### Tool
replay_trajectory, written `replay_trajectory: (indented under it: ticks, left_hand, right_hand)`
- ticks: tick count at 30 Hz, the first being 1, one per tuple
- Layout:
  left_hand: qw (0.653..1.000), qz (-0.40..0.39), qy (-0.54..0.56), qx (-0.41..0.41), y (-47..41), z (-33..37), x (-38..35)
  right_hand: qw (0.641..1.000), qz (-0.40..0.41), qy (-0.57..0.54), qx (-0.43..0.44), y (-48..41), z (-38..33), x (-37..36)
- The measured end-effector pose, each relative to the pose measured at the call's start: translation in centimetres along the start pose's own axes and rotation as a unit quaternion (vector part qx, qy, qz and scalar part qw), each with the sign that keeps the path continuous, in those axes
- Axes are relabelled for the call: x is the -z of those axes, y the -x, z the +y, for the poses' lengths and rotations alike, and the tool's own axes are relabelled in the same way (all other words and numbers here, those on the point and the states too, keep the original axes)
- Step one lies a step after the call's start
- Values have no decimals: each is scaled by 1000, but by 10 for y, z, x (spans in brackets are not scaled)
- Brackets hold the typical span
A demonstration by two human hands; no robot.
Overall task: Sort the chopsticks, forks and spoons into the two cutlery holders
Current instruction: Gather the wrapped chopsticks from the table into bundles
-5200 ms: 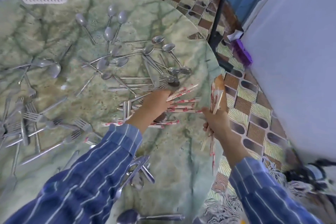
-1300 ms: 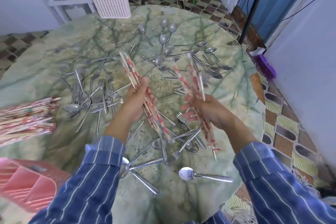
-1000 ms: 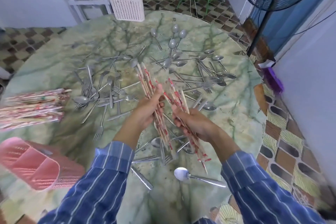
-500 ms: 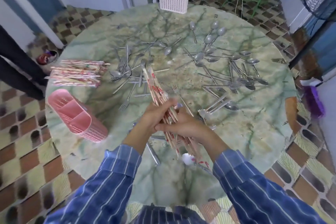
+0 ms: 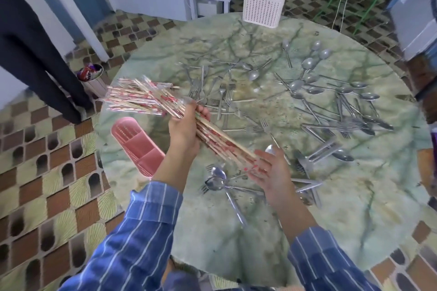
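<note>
Chopsticks [image 5: 220,139] sit in a fat bunch above the worktop [image 5: 307,231], squeezed by the left hand [image 5: 184,130], while the right hand [image 5: 274,177] is flat and open against their near ends. The pink cutlery holder [image 5: 139,144] lies on its side, so sticks might slip out.

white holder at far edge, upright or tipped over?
Upright. The white holder stands on its base on the table, open rim facing up.
</note>
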State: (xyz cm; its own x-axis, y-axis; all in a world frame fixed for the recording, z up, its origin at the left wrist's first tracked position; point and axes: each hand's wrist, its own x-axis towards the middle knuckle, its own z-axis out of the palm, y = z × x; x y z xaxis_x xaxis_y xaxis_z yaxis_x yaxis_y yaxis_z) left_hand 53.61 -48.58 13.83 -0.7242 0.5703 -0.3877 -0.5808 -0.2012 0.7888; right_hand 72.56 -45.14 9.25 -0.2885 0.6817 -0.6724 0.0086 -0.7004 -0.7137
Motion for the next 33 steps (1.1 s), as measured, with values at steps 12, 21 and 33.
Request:
replay_trajectory:
  ticks: [12,21,33]
  left_hand:
    - [994,-101,39,22,-35,102,88]
    - [997,-71,20,10,-61,168,170]
    - [991,-103,-76,44,-174,212,195]
  right_hand:
    - [988,-7,-135,79,30,25,-202]
    - [984,-36,-169,47,49,61,-333]
    - [984,-6,90,156,-11,49,-423]
